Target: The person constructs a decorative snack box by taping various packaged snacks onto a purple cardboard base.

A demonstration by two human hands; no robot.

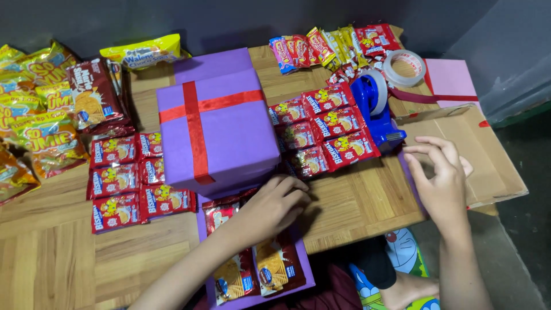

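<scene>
Here, a cube-shaped box wrapped in purple paper with a crossed red ribbon [215, 129] sits in the middle of the wooden counter [51, 258]. The left hand [272, 206] rests with curled fingers against the box's near bottom edge, its grip closed on nothing that shows, apparently steadying the box. The box stands on a flat purple paper sheet [307, 270], where brown snack packets [255, 270] line up along the near flap. The right hand [442, 178] hovers with loosely spread fingers just beside a blue tape dispenser [376, 109]; whether it pinches tape cannot be told. Small red biscuit packets [324, 129] lie in neat rows either side.
</scene>
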